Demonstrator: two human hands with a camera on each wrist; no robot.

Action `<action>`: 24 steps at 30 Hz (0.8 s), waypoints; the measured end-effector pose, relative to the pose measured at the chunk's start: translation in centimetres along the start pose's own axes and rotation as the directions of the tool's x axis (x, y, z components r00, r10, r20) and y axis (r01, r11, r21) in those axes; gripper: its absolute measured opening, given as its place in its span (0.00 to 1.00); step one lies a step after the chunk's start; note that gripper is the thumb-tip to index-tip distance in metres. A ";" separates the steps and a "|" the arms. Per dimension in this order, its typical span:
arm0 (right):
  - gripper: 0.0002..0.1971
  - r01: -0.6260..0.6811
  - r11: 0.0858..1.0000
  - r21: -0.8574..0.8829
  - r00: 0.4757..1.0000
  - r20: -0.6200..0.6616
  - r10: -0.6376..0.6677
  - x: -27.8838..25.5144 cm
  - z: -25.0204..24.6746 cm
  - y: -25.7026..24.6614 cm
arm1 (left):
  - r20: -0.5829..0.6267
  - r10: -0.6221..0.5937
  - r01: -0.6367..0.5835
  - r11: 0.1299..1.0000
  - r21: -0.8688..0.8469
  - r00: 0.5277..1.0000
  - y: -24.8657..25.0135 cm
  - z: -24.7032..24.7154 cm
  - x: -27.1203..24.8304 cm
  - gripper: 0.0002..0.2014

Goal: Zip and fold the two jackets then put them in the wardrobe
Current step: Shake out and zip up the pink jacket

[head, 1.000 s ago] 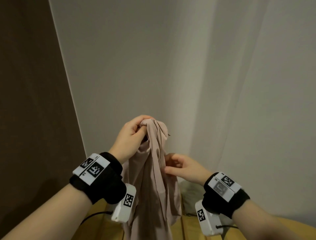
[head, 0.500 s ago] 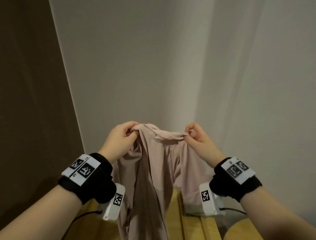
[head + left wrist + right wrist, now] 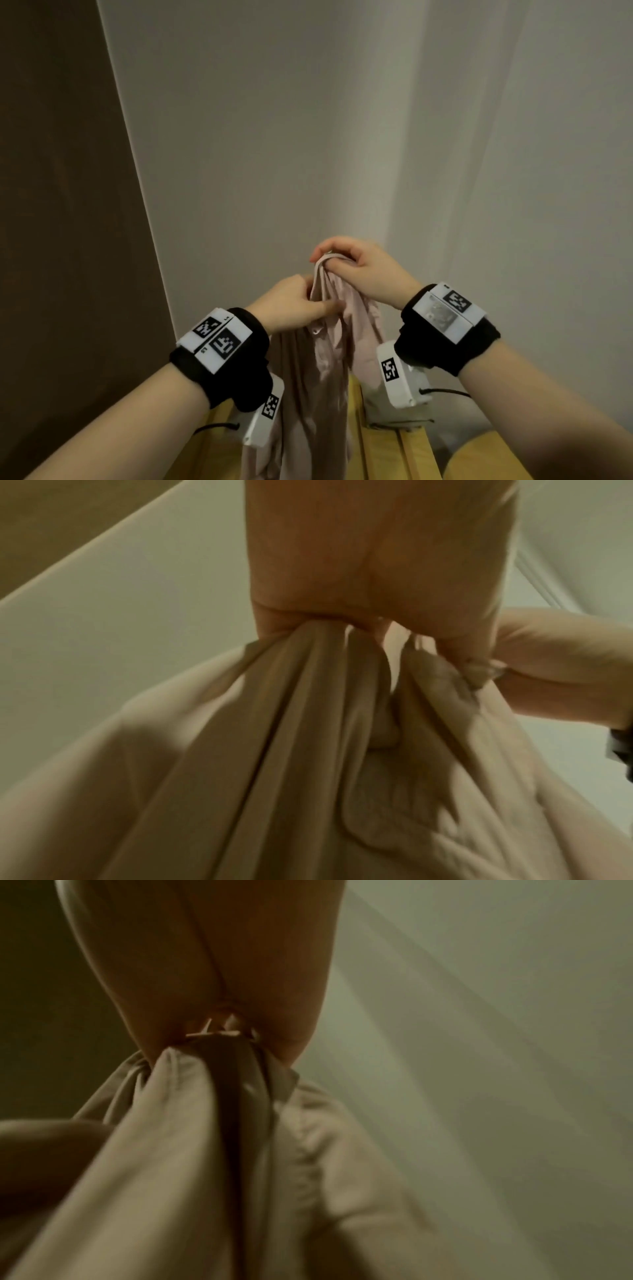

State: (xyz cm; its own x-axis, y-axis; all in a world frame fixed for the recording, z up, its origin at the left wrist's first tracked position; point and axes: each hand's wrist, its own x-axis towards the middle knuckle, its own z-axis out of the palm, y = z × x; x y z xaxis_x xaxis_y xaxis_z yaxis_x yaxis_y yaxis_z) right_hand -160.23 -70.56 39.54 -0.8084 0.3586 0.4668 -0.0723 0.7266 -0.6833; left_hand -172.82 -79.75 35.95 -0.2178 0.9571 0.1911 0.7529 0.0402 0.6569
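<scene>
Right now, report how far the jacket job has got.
Done: nothing visibly finished. In hand: both the left hand and right hand grip the bunched top of one pale pink fabric jacket, hanging unfolded above yellow wooden slats. Left: zipping, folding, the second jacket, the wardrobe; neither is in view.

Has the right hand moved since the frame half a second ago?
Yes. The right hand, gripping the pale pink jacket, has swung left toward the brown wall panel, so it now sits just above the left hand instead of apart.

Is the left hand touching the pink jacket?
Touching. The left wrist view shows the left hand with its fingers curled round bunched fabric of the pink jacket.
</scene>
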 end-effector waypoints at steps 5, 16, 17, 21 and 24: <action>0.10 -0.027 0.999 -0.018 0.996 -0.080 0.026 -0.6 -0.2 1.1 | -0.096 -0.055 0.051 0.998 -0.040 0.994 0.2 0.0 0.3 0.22; 0.36 -0.516 0.852 -0.082 0.770 0.390 0.504 -6.2 1.9 7.0 | -0.351 -0.110 -0.005 0.950 -0.312 0.930 0.1 -1.8 -0.6 0.24; 0.42 -0.515 0.845 -0.144 0.714 0.472 0.516 -6.5 2.4 7.1 | -0.353 -0.114 -0.001 0.951 -0.308 0.929 0.1 -1.8 -0.6 0.24; 0.20 -0.419 0.877 -0.236 0.810 0.339 0.478 -5.9 3.7 7.0 | -0.298 -0.121 0.030 0.956 -0.292 0.947 -0.1 -1.5 -0.8 0.24; 0.08 -0.416 0.905 -0.086 0.897 0.122 0.424 -4.8 3.4 5.9 | -0.237 -0.141 0.069 0.955 -0.287 0.961 -0.4 -1.0 -1.1 0.19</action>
State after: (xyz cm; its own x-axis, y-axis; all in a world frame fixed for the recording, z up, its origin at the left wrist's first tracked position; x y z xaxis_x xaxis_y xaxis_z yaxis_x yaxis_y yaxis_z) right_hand -158.78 -69.97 31.41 -0.8273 0.5585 0.0609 0.3212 0.5591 -0.7644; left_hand -173.48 -81.15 36.24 -0.4627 0.8462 0.2643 0.5263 0.0222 0.8500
